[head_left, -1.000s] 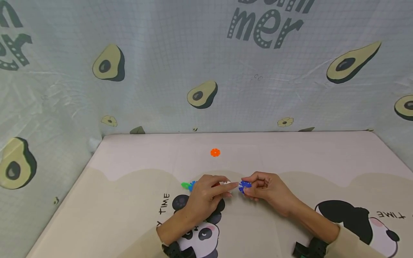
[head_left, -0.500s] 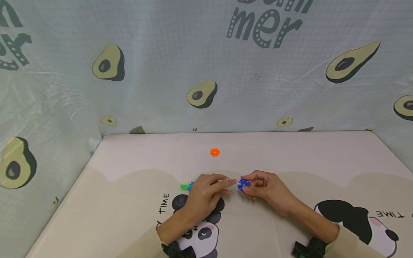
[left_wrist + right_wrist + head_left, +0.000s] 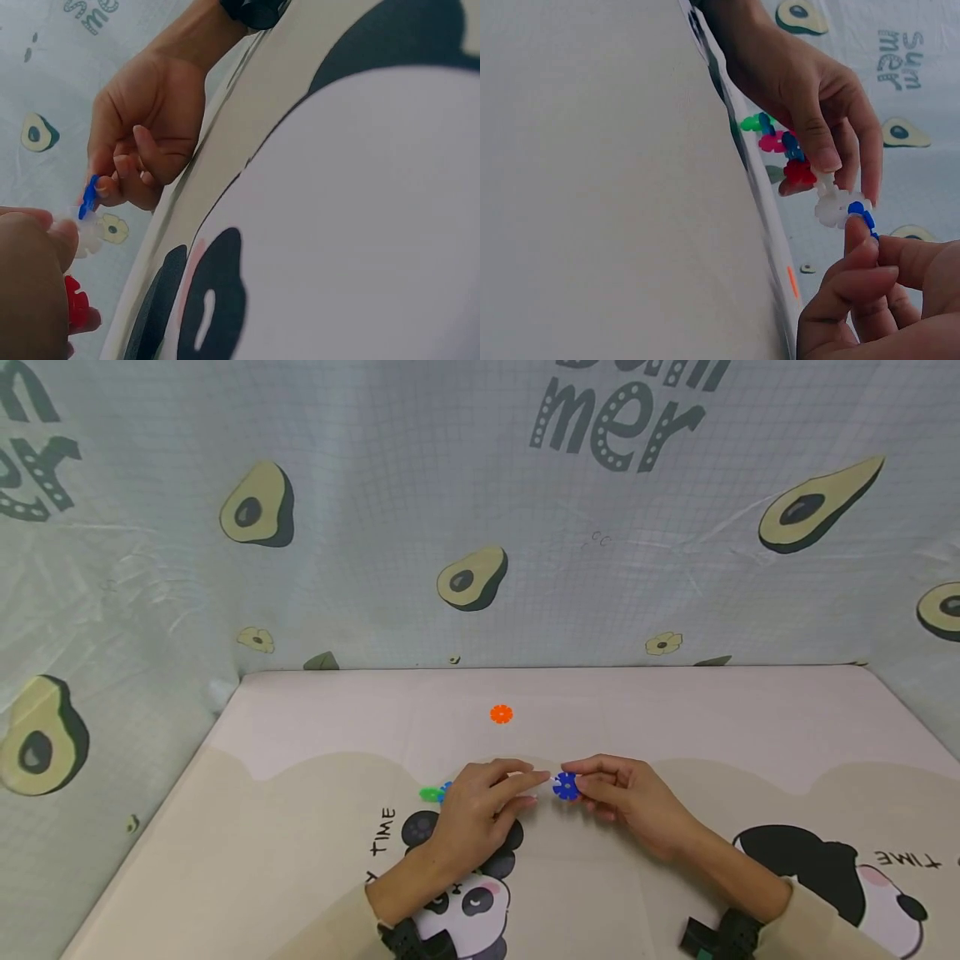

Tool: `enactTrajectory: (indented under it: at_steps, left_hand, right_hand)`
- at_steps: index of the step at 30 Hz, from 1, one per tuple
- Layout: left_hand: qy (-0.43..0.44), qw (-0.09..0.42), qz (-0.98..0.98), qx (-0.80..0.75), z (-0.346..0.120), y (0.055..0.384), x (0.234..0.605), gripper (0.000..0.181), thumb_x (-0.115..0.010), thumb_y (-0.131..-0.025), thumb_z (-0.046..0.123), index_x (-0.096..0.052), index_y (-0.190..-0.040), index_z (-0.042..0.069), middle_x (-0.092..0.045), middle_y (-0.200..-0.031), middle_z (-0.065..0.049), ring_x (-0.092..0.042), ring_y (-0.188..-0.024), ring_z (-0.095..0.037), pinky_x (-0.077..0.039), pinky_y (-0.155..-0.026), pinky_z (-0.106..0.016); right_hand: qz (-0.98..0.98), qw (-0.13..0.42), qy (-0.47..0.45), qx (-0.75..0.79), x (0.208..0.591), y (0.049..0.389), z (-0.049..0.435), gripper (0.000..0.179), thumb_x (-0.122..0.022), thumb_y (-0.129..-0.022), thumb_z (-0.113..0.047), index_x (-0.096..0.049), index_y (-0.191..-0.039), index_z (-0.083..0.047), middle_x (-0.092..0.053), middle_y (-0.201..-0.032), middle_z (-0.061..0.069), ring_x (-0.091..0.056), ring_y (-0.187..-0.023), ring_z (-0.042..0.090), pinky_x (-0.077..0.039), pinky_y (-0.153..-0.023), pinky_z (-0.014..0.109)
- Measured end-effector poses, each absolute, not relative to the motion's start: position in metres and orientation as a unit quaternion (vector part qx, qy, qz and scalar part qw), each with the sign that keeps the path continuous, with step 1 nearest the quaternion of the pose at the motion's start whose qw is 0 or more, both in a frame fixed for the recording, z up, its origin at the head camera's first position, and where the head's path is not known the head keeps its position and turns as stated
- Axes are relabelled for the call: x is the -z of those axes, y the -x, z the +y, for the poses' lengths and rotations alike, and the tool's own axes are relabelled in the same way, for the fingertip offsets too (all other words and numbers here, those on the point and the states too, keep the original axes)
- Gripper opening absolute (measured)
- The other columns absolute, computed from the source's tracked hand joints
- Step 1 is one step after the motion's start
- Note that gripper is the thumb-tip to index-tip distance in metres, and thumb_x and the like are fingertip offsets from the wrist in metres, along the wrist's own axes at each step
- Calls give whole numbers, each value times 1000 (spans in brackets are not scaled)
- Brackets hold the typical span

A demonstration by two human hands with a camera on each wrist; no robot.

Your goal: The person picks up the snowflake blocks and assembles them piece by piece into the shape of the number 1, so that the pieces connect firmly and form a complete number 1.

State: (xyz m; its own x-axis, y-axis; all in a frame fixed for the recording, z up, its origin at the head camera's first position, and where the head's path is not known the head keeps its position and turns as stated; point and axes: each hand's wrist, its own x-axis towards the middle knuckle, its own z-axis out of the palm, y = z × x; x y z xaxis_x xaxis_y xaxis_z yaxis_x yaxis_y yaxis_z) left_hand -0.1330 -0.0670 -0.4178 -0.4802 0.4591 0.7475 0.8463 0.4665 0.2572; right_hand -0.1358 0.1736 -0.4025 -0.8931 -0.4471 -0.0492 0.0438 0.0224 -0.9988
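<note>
My left hand pinches a chain of interlocking snowflake discs between thumb and fingers. In the right wrist view the chain runs from a green disc through blue and pink ones to a red disc and a white disc at the near end. My right hand pinches a dark blue snowflake disc by its edge. That blue disc meets the rim of the white disc, set across it at an angle. From the head view, my left hand hides most of the chain.
A lone orange snowflake disc lies farther back on the table. The tablecloth bears printed pandas. Behind the table hangs a pale curtain with avocado prints. Dark wrist devices sit on both wrists.
The dark blue disc has turned to face the head camera more fully, and my right fingers have shifted on its edge. My left hand stays nearly still with the chain.
</note>
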Motion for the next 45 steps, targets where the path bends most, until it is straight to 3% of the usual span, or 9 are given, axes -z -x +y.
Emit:
enactTrajectory:
  at_steps: [7,15,27,36,45]
  left_hand:
    - [403,303,-803,318,-67,133,419,35,-76,-81,11,-69,-115,17,-66,-108,-3,-61,-84,-13,-47,-78,-31]
    - [403,302,-801,324,-67,132,420,30,-75,-84,16,-69,-113,17,-64,-109,-1,-60,-90,-14,-45,-81,-31]
    - [423,288,-792,334,-68,132,417,32,-75,-82,13,-68,-113,16,-63,-107,0,-60,-98,-15,-45,-82,-29]
    - [430,281,-787,341,-68,131,419,29,-74,-85,21,-68,-112,13,-64,-106,2,-60,-97,-12,-44,-80,-25]
    - [421,290,-795,327,-67,131,418,35,-79,-79,25,-69,-110,13,-66,-100,5,-59,-90,-10,-40,-73,-21]
  right_hand:
    - [711,164,132,671,401,134,171,42,-61,-95,-18,-53,-126,9,-58,-83,5,-49,-68,12,-39,-55,20]
    - [732,170,115,650,400,132,168,41,-66,-91,-24,-58,-122,2,-63,-81,9,-52,-68,14,-40,-55,21]
    - [735,157,153,642,402,127,164,33,-66,-91,-21,-62,-117,0,-66,-80,8,-54,-69,13,-42,-54,22]
    - [726,161,164,648,401,125,162,33,-66,-91,-18,-61,-117,3,-64,-74,2,-52,-66,12,-39,-51,22]
    - [724,164,162,650,402,125,161,33,-67,-91,-17,-61,-117,2,-64,-74,3,-51,-65,12,-37,-50,22]
